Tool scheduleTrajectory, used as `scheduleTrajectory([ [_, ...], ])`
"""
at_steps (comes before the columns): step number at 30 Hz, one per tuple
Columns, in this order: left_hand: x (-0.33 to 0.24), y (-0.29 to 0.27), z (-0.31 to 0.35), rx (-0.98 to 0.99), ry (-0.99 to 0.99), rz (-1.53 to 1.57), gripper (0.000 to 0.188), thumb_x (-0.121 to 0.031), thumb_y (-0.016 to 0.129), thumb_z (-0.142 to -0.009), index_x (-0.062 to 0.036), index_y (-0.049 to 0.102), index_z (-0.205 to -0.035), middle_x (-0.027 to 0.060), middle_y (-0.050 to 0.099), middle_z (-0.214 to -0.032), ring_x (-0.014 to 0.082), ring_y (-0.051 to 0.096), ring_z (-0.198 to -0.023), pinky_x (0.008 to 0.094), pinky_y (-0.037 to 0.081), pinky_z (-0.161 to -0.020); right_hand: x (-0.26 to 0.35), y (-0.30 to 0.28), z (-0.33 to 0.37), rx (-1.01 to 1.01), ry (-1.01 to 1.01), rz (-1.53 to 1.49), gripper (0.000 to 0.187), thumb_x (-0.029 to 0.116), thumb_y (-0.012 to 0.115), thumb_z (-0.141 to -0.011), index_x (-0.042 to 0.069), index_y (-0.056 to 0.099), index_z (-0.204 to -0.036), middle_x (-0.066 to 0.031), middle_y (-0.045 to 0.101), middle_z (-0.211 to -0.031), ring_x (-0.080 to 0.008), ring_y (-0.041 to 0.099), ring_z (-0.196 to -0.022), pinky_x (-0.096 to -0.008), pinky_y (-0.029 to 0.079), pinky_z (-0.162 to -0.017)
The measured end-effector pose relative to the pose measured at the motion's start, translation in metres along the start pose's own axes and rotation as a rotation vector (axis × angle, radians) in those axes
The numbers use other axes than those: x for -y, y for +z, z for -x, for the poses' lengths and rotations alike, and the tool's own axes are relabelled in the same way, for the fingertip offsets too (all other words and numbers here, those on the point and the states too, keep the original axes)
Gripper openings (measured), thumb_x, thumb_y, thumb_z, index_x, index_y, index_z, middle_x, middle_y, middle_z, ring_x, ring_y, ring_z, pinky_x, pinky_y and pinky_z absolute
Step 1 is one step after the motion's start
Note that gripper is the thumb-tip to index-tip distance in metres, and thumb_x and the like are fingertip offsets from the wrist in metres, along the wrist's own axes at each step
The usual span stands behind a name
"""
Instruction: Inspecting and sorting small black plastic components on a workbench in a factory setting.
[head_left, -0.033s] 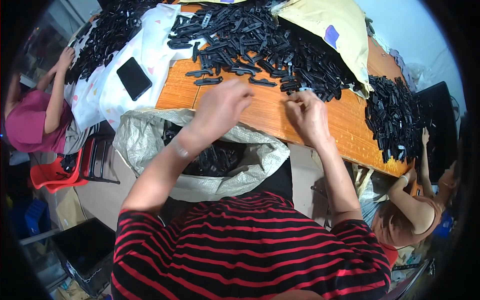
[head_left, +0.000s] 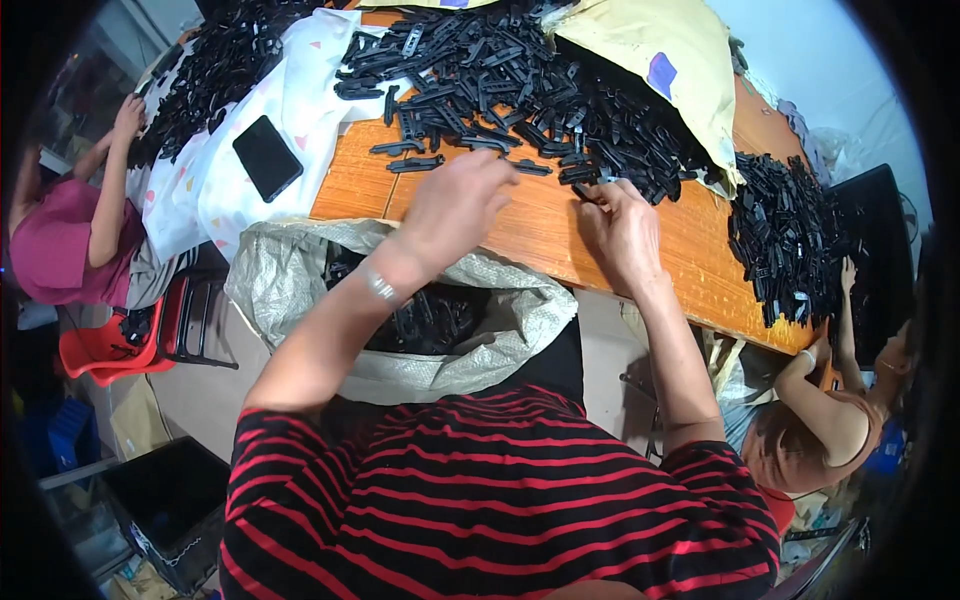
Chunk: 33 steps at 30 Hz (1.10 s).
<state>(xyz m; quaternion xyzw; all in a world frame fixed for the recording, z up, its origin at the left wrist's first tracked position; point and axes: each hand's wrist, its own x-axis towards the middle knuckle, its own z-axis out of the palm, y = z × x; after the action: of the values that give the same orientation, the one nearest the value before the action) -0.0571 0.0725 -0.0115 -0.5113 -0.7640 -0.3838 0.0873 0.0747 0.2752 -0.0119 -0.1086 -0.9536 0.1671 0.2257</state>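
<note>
A heap of long, narrow black plastic parts covers the far side of the wooden table. My right hand is at the heap's near edge, thumb and fingers pinched on one black plastic part. Over the table's front edge, smeared by motion, my left hand hovers close to a few loose parts; its fingertips are too blurred to read. Below my left forearm an open white woven sack holds more dark pieces.
A phone lies on a white plastic sheet at the left. A yellowish sack spills parts at the back right. One person sits at far left by another heap; a second person works at the right beside a black crate.
My left hand has shifted slightly right and away from me, toward the heap. A dark part now shows at my right fingertips.
</note>
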Motion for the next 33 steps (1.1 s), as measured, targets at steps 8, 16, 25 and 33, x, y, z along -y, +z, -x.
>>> scheduleTrajectory([
  [8, 0.033, 0.065, -0.041, 0.017, 0.110, -0.300, 0.002, -0.007, 0.064, -0.079, -0.0053, 0.063, -0.079, 0.0096, 0.060, -0.084, 0.0285, 0.057, -0.085, 0.0384, 0.050, -0.074, -0.020, 0.015, -0.008, 0.075, 0.095, 0.132, 0.017, 0.009, 0.073, -0.078, 0.003, 0.069, -0.094, -0.0144, 0.063, -0.090, -0.0344, 0.064, -0.078, -0.0422, 0.051, -0.070],
  [16, 0.027, 0.055, -0.042, 0.182, -0.144, -0.223, 0.012, -0.014, 0.068, -0.081, -0.0029, 0.067, -0.082, 0.0116, 0.061, -0.085, 0.0295, 0.060, -0.088, 0.0392, 0.050, -0.077, -0.025, 0.010, -0.009, 0.223, 0.214, -0.030, 0.024, 0.013, 0.080, -0.071, 0.001, 0.064, -0.085, -0.0188, 0.065, -0.085, -0.0362, 0.064, -0.081, -0.0439, 0.050, -0.071],
  [25, 0.026, 0.054, -0.032, 0.201, -0.110, -0.269, 0.017, -0.013, 0.075, -0.075, -0.0012, 0.067, -0.084, 0.0136, 0.062, -0.088, 0.0318, 0.061, -0.089, 0.0388, 0.051, -0.080, -0.005, 0.009, -0.010, 0.368, 0.301, -0.178, 0.031, 0.008, 0.084, -0.065, 0.001, 0.058, -0.080, -0.0126, 0.064, -0.073, -0.0302, 0.063, -0.072, -0.0382, 0.049, -0.066],
  [33, 0.018, 0.032, -0.016, 0.137, -0.654, 1.007, 0.020, -0.001, 0.067, -0.085, 0.0038, 0.062, -0.104, 0.0067, 0.065, -0.089, 0.0113, 0.064, -0.072, 0.0248, 0.054, -0.060, 0.012, 0.016, -0.017, 0.236, 0.431, -0.774, 0.018, 0.002, 0.076, -0.080, 0.001, 0.061, -0.090, -0.0010, 0.060, -0.070, -0.0068, 0.055, -0.058, -0.0213, 0.044, -0.051],
])
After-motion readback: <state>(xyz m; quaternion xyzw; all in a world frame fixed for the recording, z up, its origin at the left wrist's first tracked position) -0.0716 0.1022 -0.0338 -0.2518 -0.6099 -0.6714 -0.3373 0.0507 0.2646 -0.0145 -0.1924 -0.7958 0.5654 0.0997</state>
